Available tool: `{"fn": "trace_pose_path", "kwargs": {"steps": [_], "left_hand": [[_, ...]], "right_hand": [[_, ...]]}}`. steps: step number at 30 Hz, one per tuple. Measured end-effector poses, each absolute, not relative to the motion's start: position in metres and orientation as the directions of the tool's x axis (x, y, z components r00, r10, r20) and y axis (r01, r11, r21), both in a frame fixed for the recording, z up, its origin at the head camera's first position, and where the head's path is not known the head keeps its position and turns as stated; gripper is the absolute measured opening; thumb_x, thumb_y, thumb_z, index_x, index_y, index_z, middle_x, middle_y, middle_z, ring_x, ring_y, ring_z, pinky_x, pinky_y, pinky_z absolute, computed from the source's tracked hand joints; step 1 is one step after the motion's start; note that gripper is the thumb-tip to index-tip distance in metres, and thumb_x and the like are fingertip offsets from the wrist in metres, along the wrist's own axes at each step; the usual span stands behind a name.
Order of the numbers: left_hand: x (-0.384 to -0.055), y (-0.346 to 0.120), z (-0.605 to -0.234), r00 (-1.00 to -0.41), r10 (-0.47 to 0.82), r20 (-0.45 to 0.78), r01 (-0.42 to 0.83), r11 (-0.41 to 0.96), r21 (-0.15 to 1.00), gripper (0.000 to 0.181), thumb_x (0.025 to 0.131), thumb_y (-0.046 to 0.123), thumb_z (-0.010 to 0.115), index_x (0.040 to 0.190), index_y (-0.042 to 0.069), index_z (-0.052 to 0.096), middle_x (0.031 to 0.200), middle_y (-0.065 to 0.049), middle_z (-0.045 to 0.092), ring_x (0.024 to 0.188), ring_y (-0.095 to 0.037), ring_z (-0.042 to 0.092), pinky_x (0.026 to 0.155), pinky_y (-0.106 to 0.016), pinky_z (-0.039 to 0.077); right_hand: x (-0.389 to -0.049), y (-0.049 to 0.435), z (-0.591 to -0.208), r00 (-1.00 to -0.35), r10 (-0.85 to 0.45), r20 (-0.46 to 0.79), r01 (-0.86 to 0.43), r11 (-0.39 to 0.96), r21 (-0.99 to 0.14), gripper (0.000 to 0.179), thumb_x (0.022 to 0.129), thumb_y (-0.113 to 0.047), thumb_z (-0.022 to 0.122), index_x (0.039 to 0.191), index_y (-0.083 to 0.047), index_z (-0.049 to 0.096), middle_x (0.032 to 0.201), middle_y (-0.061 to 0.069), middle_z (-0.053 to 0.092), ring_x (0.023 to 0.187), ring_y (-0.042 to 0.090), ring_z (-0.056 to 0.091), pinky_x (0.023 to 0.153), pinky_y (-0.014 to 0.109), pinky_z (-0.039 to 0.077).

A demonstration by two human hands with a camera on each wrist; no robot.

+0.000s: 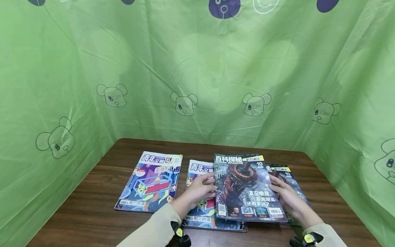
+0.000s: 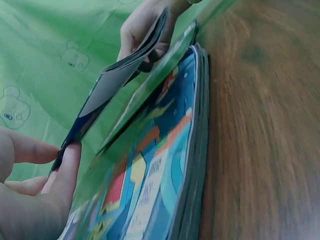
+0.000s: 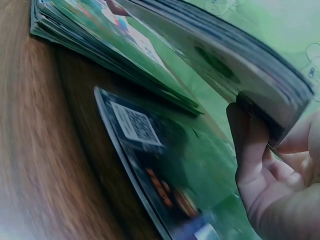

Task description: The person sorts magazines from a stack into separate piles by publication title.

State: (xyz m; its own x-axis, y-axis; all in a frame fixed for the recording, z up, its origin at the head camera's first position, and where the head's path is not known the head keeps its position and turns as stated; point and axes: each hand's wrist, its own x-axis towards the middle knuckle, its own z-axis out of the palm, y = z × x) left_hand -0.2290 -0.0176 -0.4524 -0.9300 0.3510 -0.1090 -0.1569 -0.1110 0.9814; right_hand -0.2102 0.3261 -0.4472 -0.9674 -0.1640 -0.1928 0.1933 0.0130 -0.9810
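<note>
Both hands hold one science magazine [image 1: 247, 187] clear of the worktop [image 1: 92, 209]: the left hand [image 1: 199, 190] pinches its left edge and the right hand [image 1: 285, 199] its right edge, fingers curled round the cover. It hangs above a colourful stack [image 1: 200, 209] under the left hand and a matching dark issue [image 1: 288, 178] under the right hand, while another colourful magazine [image 1: 151, 181] lies well to the left of both hands. The step in hand appears to be carrying the lifted issue; setting it down would call for squaring it over one pile before both grips ease.
</note>
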Motion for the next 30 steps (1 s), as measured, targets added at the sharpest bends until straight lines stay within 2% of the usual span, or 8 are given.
{"fn": "trace_pose_path", "kwargs": {"steps": [2, 4, 8, 12, 17, 19, 23, 30], "left_hand": [[-0.229, -0.012, -0.452, -0.927, 0.358, -0.109, -0.162, -0.123, 0.979, 0.061, 0.091, -0.007, 0.062, 0.149, -0.002, 0.043, 0.138, -0.025, 0.052, 0.106, -0.029, 0.064, 0.084, -0.04, 0.059], [-0.229, -0.006, -0.452, -0.924, 0.368, -0.107, -0.168, -0.139, 0.976, 0.06, 0.091, -0.007, 0.061, 0.149, -0.002, 0.043, 0.138, -0.024, 0.053, 0.105, -0.029, 0.065, 0.085, -0.041, 0.059], [-0.23, 0.006, -0.452, -0.918, 0.383, -0.1, -0.177, -0.173, 0.969, 0.059, 0.091, -0.008, 0.06, 0.148, -0.003, 0.044, 0.138, -0.024, 0.052, 0.107, -0.03, 0.064, 0.085, -0.042, 0.059], [-0.231, 0.017, -0.452, -0.913, 0.394, -0.104, -0.196, -0.201, 0.96, 0.06, 0.09, -0.011, 0.06, 0.148, -0.003, 0.044, 0.138, -0.024, 0.052, 0.109, -0.031, 0.064, 0.084, -0.041, 0.059], [-0.23, 0.032, -0.45, -0.903, 0.416, -0.105, -0.216, -0.229, 0.949, 0.059, 0.091, -0.011, 0.059, 0.148, -0.004, 0.043, 0.137, -0.023, 0.051, 0.114, -0.033, 0.061, 0.084, -0.04, 0.059], [-0.229, 0.039, -0.449, -0.902, 0.419, -0.106, -0.224, -0.244, 0.943, 0.059, 0.091, -0.012, 0.058, 0.148, -0.005, 0.042, 0.136, -0.023, 0.052, 0.114, -0.034, 0.061, 0.085, -0.04, 0.059], [-0.227, 0.053, -0.45, -0.9, 0.417, -0.126, -0.253, -0.267, 0.93, 0.06, 0.089, -0.013, 0.058, 0.147, -0.005, 0.044, 0.133, -0.019, 0.054, 0.108, -0.031, 0.064, 0.084, -0.039, 0.059], [-0.224, 0.077, -0.451, -0.879, 0.46, -0.125, -0.297, -0.324, 0.898, 0.062, 0.087, -0.016, 0.057, 0.147, -0.008, 0.043, 0.137, -0.022, 0.053, 0.1, -0.028, 0.065, 0.088, -0.04, 0.057]], "right_hand": [[-0.21, 0.333, -0.447, -0.968, -0.16, -0.194, 0.196, 0.0, -0.981, 0.067, 0.106, -0.016, 0.047, 0.161, -0.005, 0.009, 0.119, 0.005, 0.055, 0.099, 0.019, 0.065, 0.086, 0.04, 0.057], [-0.209, 0.339, -0.446, -0.969, -0.149, -0.199, 0.201, 0.0, -0.98, 0.066, 0.107, -0.017, 0.047, 0.161, -0.008, 0.011, 0.114, 0.001, 0.057, 0.097, 0.019, 0.066, 0.084, 0.04, 0.058], [-0.206, 0.349, -0.446, -0.973, -0.1, -0.21, 0.21, 0.01, -0.978, 0.059, 0.106, -0.02, 0.049, 0.16, -0.018, 0.024, 0.113, -0.003, 0.057, 0.093, 0.019, 0.066, 0.081, 0.039, 0.058], [-0.203, 0.359, -0.445, -0.975, -0.065, -0.211, 0.21, 0.025, -0.977, 0.045, 0.106, -0.022, 0.05, 0.148, -0.031, 0.039, 0.111, -0.004, 0.059, 0.09, 0.018, 0.065, 0.079, 0.038, 0.058], [-0.202, 0.374, -0.444, -0.97, -0.048, -0.24, 0.238, 0.047, -0.97, 0.05, 0.106, -0.027, 0.05, 0.152, -0.033, 0.032, 0.105, -0.006, 0.063, 0.09, 0.015, 0.065, 0.08, 0.035, 0.057], [-0.202, 0.381, -0.445, -0.969, -0.05, -0.243, 0.241, 0.052, -0.969, 0.045, 0.106, -0.027, 0.049, 0.148, -0.039, 0.036, 0.105, -0.007, 0.064, 0.091, 0.014, 0.065, 0.08, 0.035, 0.057], [-0.201, 0.395, -0.448, -0.97, -0.041, -0.238, 0.236, 0.048, -0.971, 0.028, 0.106, -0.025, 0.049, 0.12, -0.05, 0.051, 0.104, -0.005, 0.064, 0.09, 0.016, 0.065, 0.078, 0.036, 0.057], [-0.197, 0.418, -0.449, -0.974, -0.003, -0.226, 0.225, 0.043, -0.973, 0.035, 0.107, -0.024, 0.048, 0.105, -0.058, 0.059, 0.096, -0.003, 0.067, 0.081, 0.017, 0.067, 0.07, 0.036, 0.059]]}}
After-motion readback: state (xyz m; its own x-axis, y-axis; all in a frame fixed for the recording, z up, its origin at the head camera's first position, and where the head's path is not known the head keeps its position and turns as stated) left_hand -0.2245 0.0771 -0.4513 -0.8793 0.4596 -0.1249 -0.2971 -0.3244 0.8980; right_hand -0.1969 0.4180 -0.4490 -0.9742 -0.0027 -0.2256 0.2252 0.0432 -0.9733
